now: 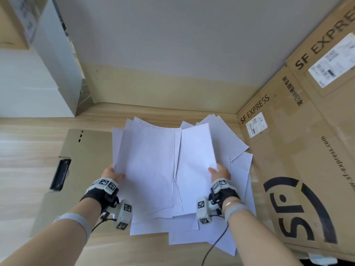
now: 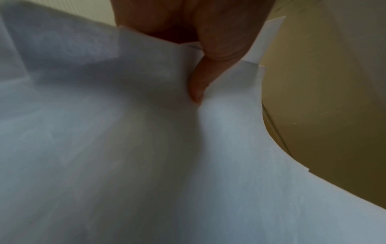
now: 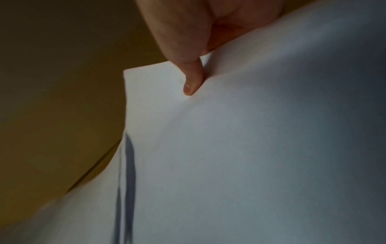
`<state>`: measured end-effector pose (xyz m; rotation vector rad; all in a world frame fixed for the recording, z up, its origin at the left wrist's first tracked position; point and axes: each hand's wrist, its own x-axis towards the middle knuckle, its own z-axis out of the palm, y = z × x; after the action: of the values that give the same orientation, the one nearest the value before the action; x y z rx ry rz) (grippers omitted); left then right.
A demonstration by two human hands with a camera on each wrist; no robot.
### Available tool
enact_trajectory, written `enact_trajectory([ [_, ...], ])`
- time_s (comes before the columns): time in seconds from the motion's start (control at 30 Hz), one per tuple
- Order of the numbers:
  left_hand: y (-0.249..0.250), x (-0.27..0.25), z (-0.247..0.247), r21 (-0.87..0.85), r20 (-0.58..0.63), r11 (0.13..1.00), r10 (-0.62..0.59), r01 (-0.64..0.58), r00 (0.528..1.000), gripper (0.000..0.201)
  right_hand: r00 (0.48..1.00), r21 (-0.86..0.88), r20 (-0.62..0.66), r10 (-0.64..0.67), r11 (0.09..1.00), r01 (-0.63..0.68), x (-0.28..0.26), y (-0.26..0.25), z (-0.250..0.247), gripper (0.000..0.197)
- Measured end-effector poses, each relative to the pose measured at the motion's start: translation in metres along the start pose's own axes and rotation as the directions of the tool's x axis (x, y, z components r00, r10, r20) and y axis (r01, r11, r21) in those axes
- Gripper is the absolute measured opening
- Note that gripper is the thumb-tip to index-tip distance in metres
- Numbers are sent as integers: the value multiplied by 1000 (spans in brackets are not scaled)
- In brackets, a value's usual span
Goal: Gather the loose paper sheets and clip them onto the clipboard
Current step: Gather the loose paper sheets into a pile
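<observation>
A loose fan of white paper sheets is lifted between my two hands above the table. My left hand pinches the sheets' left edge, thumb on top; up close the thumb presses the paper, where my left hand shows only partly. My right hand pinches the right edge of the sheets; in the right wrist view its thumb lies on the paper, my right hand gripping near a corner. More sheets lie underneath on the table. The brown clipboard lies to the left, its black clip at its left edge.
Large SF Express cardboard boxes stand close on the right. A wooden tabletop spreads to the left, with a white cabinet and a wall behind. A black cable hangs from my right wrist.
</observation>
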<state>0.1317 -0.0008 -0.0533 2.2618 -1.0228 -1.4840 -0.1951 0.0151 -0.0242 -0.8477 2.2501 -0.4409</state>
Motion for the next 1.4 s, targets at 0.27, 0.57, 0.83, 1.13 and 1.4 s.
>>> enact_trajectory([
  [0.27, 6, -7, -2, 27, 7, 1000, 7, -7, 1000, 44, 969, 254, -249, 3, 965, 62, 26, 10, -62, 31],
  [0.57, 4, -1, -2, -12, 14, 1000, 24, -24, 1000, 38, 996, 187, -23, -86, 978, 89, 2, -19, 10, 44],
  [0.83, 9, -4, 4, -3, 31, 1000, 9, -9, 999, 58, 962, 17, 253, -107, 994, 106, -30, -41, 92, 43],
  [1.13, 35, -14, -2, -182, 56, 953, 254, -240, 966, 37, 963, 268, 170, -209, 950, 159, -17, -46, 74, 107],
  [1.4, 92, -40, -16, -295, 12, 817, 522, -496, 853, 35, 894, 510, -94, -438, 750, 421, -31, -90, -13, 29],
])
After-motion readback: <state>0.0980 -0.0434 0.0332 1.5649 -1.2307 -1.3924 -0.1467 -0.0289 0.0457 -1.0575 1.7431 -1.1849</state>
